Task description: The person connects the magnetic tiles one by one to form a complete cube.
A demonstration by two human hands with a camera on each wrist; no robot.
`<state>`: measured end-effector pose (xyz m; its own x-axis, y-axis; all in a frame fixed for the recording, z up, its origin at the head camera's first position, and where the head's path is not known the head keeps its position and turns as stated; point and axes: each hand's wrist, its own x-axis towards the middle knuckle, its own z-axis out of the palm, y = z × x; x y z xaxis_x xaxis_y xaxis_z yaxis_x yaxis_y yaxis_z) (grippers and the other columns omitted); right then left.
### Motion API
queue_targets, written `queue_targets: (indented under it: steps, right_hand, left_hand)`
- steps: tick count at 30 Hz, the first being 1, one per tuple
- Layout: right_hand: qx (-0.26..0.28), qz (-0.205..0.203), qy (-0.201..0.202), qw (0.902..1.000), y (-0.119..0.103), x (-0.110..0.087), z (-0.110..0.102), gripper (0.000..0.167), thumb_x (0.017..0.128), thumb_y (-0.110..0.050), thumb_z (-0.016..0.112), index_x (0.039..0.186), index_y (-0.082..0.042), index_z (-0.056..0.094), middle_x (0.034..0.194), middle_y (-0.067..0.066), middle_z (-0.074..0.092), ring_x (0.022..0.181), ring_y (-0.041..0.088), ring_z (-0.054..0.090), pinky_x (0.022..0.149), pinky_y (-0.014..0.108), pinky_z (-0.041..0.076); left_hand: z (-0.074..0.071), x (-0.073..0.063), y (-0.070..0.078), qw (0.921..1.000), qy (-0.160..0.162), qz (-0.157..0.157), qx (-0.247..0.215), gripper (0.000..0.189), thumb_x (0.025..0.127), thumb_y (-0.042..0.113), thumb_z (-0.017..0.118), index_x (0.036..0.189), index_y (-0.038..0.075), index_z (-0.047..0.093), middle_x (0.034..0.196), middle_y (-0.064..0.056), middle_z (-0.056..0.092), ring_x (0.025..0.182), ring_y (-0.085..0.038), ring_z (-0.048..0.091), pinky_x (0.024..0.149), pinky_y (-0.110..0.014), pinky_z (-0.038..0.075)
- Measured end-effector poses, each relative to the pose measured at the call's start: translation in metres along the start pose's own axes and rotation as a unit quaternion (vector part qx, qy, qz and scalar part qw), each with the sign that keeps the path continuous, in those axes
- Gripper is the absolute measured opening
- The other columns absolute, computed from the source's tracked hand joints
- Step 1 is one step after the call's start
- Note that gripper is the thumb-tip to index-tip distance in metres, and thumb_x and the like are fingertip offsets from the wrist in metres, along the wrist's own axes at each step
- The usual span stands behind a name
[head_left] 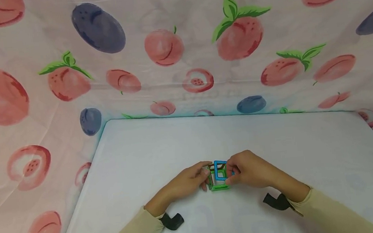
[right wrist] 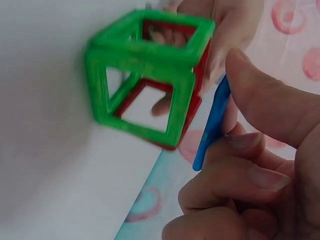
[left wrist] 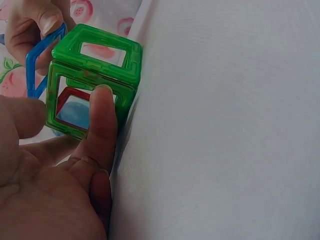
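Note:
A small cube frame of green and red see-through magnetic tiles (head_left: 219, 187) stands on the white tabletop in front of the person. My left hand (head_left: 188, 180) holds it from the left. One finger lies along its green side in the left wrist view, another reaches behind it, and the thumb is near the upper edge. My right hand (head_left: 250, 168) pinches a blue square magnetic tile (right wrist: 212, 127) between thumb and fingers. In the right wrist view this tile is edge-on beside the cube's upper side, where red edges (right wrist: 200, 82) show.
The white table (head_left: 142, 147) spreads around both hands. A fruit-printed curtain (head_left: 169, 77) hangs along its back and left edges. Black straps (head_left: 172, 221) show at both wrists, next to beige sleeves (head_left: 130, 232).

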<state>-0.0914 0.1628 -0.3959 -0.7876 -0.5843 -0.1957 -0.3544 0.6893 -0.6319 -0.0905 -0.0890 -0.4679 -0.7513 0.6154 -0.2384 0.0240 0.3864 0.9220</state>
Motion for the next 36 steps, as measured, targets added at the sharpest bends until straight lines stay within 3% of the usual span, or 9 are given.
queue_targets:
  steps: [8, 15, 20, 23, 25, 27, 30, 33, 36]
  right_hand:
    - [-0.018, -0.010, -0.001, 0.9998, -0.006, 0.005, 0.013, 0.024, 0.083, -0.025, 0.086, 0.074, -0.021, 0.064, 0.063, -0.011, 0.046, 0.059, 0.002, 0.041, 0.054, 0.020, 0.033]
    - [0.004, -0.010, -0.005, 0.9999, -0.004, 0.008, 0.013, 0.020, 0.086, -0.028, 0.083, 0.087, -0.017, 0.066, 0.066, -0.010, 0.049, 0.059, 0.003, 0.044, 0.054, 0.021, 0.036]
    - [0.067, 0.098, 0.055, 0.9914, 0.006, 0.007, 0.012, 0.035, 0.097, -0.041, 0.070, 0.107, -0.010, 0.059, 0.073, -0.001, 0.053, 0.063, 0.012, 0.048, 0.057, 0.026, 0.038]
    - [0.150, 0.196, 0.050, 0.9678, 0.013, 0.006, 0.016, 0.044, 0.102, -0.050, 0.058, 0.109, -0.007, 0.059, 0.077, 0.004, 0.054, 0.069, 0.017, 0.048, 0.060, 0.029, 0.037]
    - [0.224, 0.215, 0.008, 0.9507, 0.021, 0.005, 0.019, 0.050, 0.103, -0.054, 0.053, 0.106, -0.005, 0.062, 0.074, 0.002, 0.052, 0.064, 0.016, 0.045, 0.057, 0.028, 0.035]
    - [0.305, 0.196, -0.043, 0.9309, 0.029, 0.003, 0.024, 0.049, 0.105, -0.051, 0.051, 0.105, -0.004, 0.065, 0.067, -0.001, 0.045, 0.055, 0.014, 0.038, 0.051, 0.026, 0.030]
    - [0.427, 0.141, -0.101, 0.8875, 0.038, 0.002, 0.030, 0.041, 0.107, -0.041, 0.053, 0.105, -0.002, 0.065, 0.063, -0.005, 0.038, 0.048, 0.009, 0.029, 0.047, 0.023, 0.022]
    - [0.497, 0.119, -0.120, 0.8510, 0.041, 0.001, 0.035, 0.032, 0.107, -0.032, 0.054, 0.109, -0.001, 0.062, 0.064, -0.007, 0.036, 0.050, 0.006, 0.028, 0.049, 0.023, 0.022]
    - [0.509, 0.117, -0.117, 0.8446, 0.042, 0.001, 0.038, 0.031, 0.108, -0.031, 0.054, 0.111, 0.000, 0.060, 0.065, -0.008, 0.037, 0.052, 0.005, 0.029, 0.050, 0.022, 0.022]
  left_hand:
    - [0.000, 0.001, -0.002, 0.9994, -0.007, 0.012, -0.032, 0.041, 0.112, 0.034, 0.039, 0.150, 0.023, 0.047, 0.101, -0.001, 0.066, 0.087, -0.017, 0.068, 0.101, -0.032, 0.043]
    - [0.000, 0.001, -0.001, 0.9994, -0.005, 0.012, -0.031, 0.040, 0.110, 0.044, 0.043, 0.147, 0.033, 0.051, 0.094, -0.002, 0.068, 0.088, -0.016, 0.068, 0.097, -0.031, 0.045]
    - [-0.002, 0.001, -0.001, 0.9990, -0.008, 0.001, -0.045, 0.044, 0.109, 0.043, 0.046, 0.150, 0.027, 0.050, 0.093, -0.003, 0.071, 0.089, -0.016, 0.066, 0.097, -0.035, 0.044]
    - [-0.003, 0.002, 0.000, 0.9973, -0.008, -0.016, -0.072, 0.047, 0.108, 0.043, 0.049, 0.151, 0.025, 0.049, 0.091, -0.005, 0.072, 0.090, -0.016, 0.065, 0.102, -0.039, 0.039]
    - [-0.003, 0.002, 0.001, 0.9957, -0.006, -0.026, -0.089, 0.047, 0.107, 0.042, 0.052, 0.150, 0.024, 0.049, 0.089, -0.006, 0.072, 0.091, -0.016, 0.064, 0.104, -0.040, 0.037]
    - [-0.002, 0.002, 0.001, 0.9942, -0.004, -0.031, -0.103, 0.046, 0.106, 0.040, 0.055, 0.149, 0.024, 0.051, 0.088, -0.007, 0.073, 0.092, -0.016, 0.063, 0.104, -0.039, 0.036]
    - [-0.001, 0.003, 0.000, 0.9929, 0.002, -0.029, -0.116, 0.042, 0.106, 0.035, 0.057, 0.146, 0.024, 0.053, 0.088, -0.007, 0.072, 0.091, -0.017, 0.062, 0.100, -0.036, 0.037]
    - [0.000, 0.004, 0.000, 0.9923, 0.004, -0.022, -0.122, 0.039, 0.106, 0.031, 0.058, 0.144, 0.024, 0.055, 0.087, -0.007, 0.072, 0.091, -0.017, 0.061, 0.098, -0.034, 0.038]
    - [0.000, 0.004, 0.001, 0.9926, 0.008, -0.013, -0.120, 0.038, 0.105, 0.029, 0.059, 0.143, 0.024, 0.055, 0.087, -0.006, 0.071, 0.089, -0.017, 0.062, 0.096, -0.032, 0.040]
